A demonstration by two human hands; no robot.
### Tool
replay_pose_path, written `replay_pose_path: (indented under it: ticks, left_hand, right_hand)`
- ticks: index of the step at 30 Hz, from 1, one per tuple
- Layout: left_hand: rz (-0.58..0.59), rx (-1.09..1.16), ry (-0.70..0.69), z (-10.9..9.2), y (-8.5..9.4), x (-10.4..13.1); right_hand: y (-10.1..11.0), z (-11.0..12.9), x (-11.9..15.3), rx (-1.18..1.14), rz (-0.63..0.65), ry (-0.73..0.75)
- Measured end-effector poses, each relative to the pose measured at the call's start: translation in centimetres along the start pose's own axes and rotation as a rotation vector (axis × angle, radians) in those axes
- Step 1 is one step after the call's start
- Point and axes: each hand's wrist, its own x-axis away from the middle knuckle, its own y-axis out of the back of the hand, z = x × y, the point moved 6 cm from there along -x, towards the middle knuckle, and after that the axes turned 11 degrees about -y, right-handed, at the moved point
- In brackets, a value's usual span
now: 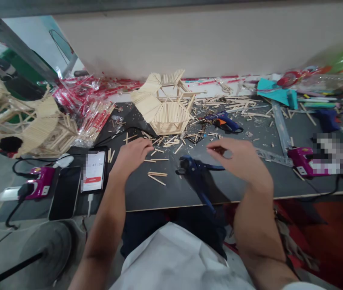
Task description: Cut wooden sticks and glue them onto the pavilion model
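Observation:
My left hand (135,155) is over the dark table with its fingers bent and pressed together, close to loose wooden sticks (157,174). Whatever its fingertips hold, if anything, is too small to make out. Farther right, my right hand (234,159) has thumb and fingertips brought together in a pinch; nothing nameable shows in it. Between the hands lies a blue hand cutter (196,169) with its handles spread apart. Behind them stands a model built of wooden sticks (171,114), with fan-shaped panels and a six-sided base. A blue glue gun (225,123) with an orange trigger rests beside it.
Another stick model (38,131) stands at far left near plastic-wrapped stick bundles (94,119). Two phones (65,193) and a purple power socket (41,183) lie on the left. On the right are a clear ruler (281,129), another purple socket (301,161) and scattered sticks.

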Motion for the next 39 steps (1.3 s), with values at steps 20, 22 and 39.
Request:
replay_pose_path:
  ticks: [20, 22, 39]
  left_hand:
    - [0.148, -0.098, -0.051, -0.5, -2.7, -0.4]
    - [0.145, -0.129, -0.009, -0.9, -2.9, -0.4]
    - [-0.138, 0.050, 0.296, -2.8, -3.5, 1.7]
  right_hand:
    - [-1.9, -6.6, 9.1, -0.083, -0.175, -0.290]
    - [-1.8, -6.7, 9.1, -0.080, -0.175, -0.286]
    - [-3.9, -4.9, 7.7, -0.179, -0.178, -0.053]
